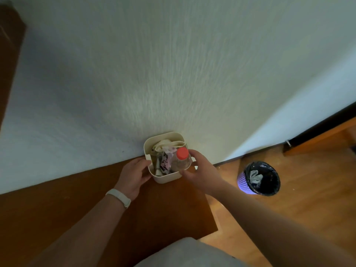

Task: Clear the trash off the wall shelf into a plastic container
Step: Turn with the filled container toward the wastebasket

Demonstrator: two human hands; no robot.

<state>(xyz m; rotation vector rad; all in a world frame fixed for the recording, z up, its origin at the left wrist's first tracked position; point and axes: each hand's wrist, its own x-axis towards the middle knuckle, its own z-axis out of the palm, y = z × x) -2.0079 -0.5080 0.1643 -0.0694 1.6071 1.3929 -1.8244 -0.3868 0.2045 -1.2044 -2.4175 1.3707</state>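
Observation:
A cream plastic container [165,136] stands on the brown wooden shelf [77,205], close to the wall. Inside it are a clear bottle with a red cap [182,153], crumpled wrappers [166,160] and pale paper [163,145]. My left hand [133,175], with a white band at the wrist, grips the container's left side. My right hand [202,171] holds its right side, fingers curled around the front corner and the bottle's side.
A purple mesh waste bin [258,178] with a black liner and a crumpled tissue stands on the wooden floor to the right. The white wall [173,74] rises directly behind the container. The shelf's right edge ends near the container.

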